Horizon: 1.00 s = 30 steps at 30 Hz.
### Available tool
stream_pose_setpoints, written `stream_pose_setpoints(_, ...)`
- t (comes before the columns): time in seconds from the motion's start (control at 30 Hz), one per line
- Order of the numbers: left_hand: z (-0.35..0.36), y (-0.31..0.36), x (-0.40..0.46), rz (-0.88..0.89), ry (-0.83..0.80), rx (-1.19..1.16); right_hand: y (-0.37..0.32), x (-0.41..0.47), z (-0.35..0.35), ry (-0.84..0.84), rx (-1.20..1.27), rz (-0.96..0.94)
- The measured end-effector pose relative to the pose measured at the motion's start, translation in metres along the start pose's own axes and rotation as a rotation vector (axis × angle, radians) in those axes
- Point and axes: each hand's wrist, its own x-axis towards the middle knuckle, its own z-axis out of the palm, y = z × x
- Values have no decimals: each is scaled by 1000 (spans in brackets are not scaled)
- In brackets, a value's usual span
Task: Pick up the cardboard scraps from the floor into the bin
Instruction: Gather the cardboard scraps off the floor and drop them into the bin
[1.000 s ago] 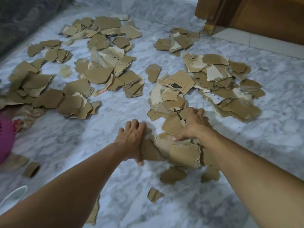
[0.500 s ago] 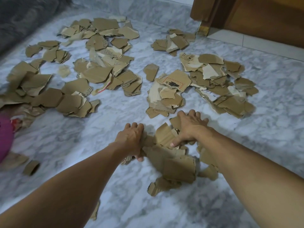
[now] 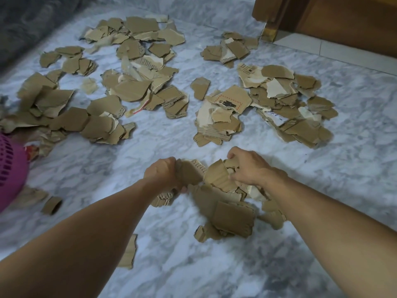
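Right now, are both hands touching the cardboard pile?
Touching. The head view shows the left hand and right hand curled around scraps of the cardboard pile.

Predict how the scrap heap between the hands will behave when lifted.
Probably light: the scrap heap is thin torn cardboard. Likely to shed pieces, since they lie loose and overlapping. Each piece looks fairly stiff, showing corrugated edges, so both hands must squeeze.

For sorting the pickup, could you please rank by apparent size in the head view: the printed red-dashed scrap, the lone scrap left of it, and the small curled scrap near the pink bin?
1. printed red-dashed scrap
2. lone scrap
3. small curled scrap, though it lies nearer the camera than the others, so its true rank is unsure.
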Motion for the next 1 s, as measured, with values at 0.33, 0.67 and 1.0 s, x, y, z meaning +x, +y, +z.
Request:
stream_pose_setpoints(0.33,-21,-37,-18,-146,58,-229,-17,-29,-19,366,453,-79)
stream_pose_setpoints(0.67,19,-98,-66,-254,-17,-36,-32,-61,2,-214,418,-93)
stream_pose_setpoints(1.0,66,-118,-122,-328,26,-156,-29,-75,25,-96,362,430)
